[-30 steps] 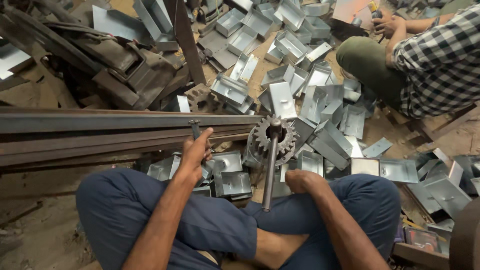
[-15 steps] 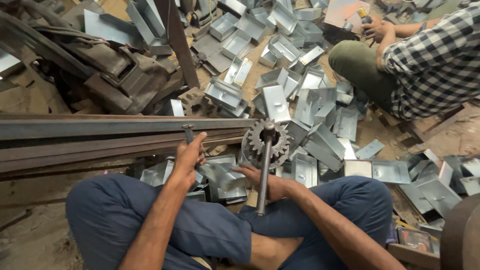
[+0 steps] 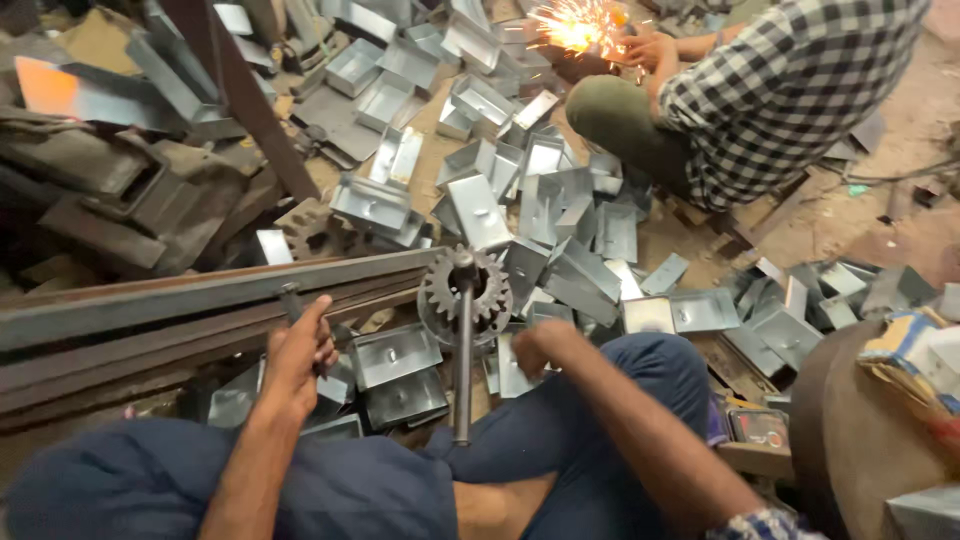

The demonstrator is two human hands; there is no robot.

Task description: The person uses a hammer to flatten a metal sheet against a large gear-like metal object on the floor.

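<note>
The left hand [image 3: 298,352] is closed around a short dark handle [image 3: 291,300] that stands up just near the long rusty steel beam [image 3: 150,310], which runs from the left edge toward the middle of the scene. The right hand [image 3: 537,345] is curled low among the grey sheet-metal boxes [image 3: 398,352] between the knees; its fingers are turned away, so I cannot tell whether it grips anything. Just left of that hand a toothed gear wheel [image 3: 463,293] sits at the beam's right end, and a thin steel rod [image 3: 463,360] hangs from its hub toward the near side. The box nearest the left hand is a shallow open tray with a small hole in its floor and nothing else inside; another like it lies just nearer. Many more such trays [image 3: 540,200] lie scattered, tilted and overlapping, across the far floor. At far right a second person in a checked shirt [image 3: 790,90] crouches, with bright sparks [image 3: 580,25] flying at their hands
</note>
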